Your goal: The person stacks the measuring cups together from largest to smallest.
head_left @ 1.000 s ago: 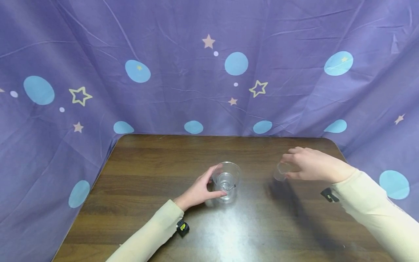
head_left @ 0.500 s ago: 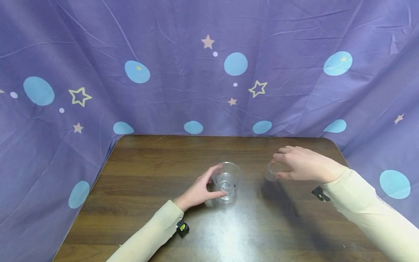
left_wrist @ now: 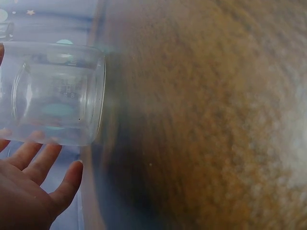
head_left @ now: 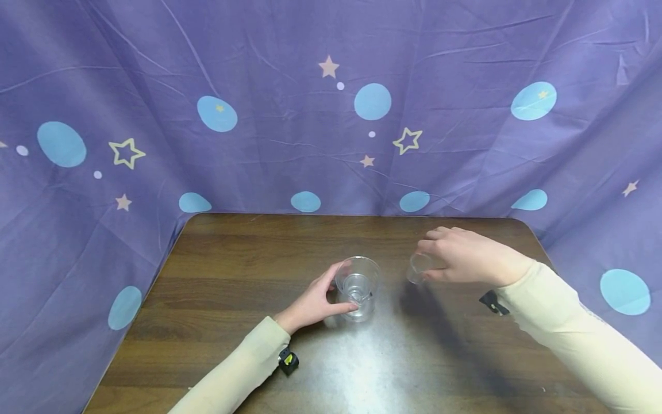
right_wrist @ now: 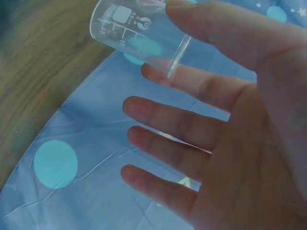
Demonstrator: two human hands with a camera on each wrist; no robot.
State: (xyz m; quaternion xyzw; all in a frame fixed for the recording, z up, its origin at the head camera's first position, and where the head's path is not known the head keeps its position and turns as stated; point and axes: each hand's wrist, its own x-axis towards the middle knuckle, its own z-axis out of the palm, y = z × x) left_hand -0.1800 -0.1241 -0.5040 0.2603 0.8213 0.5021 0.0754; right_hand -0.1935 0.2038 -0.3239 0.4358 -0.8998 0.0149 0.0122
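Observation:
Near the middle of the table stands a large clear glass beaker (head_left: 366, 267), upright, with a smaller beaker (head_left: 355, 283) nested inside it. My left hand (head_left: 312, 302) holds the large beaker from its left side, thumb in front and fingers around the far side. The left wrist view shows both glass walls, one within the other. To the right, my right hand (head_left: 468, 256) pinches a small glass beaker (right_wrist: 136, 31) near its rim between thumb and index finger. The other fingers are spread away from the glass. This small beaker appears raised above the tabletop.
Brown wood-grain table (head_left: 248, 253) under both hands. A purple curtain (head_left: 279, 144) with blue spots and stars hangs behind the table and along its sides. A dark shadow lies on the wood below the right hand.
My right hand has moved left with the small beaker, bringing it closer to the large one. The left hand and large beaker have stayed in place.

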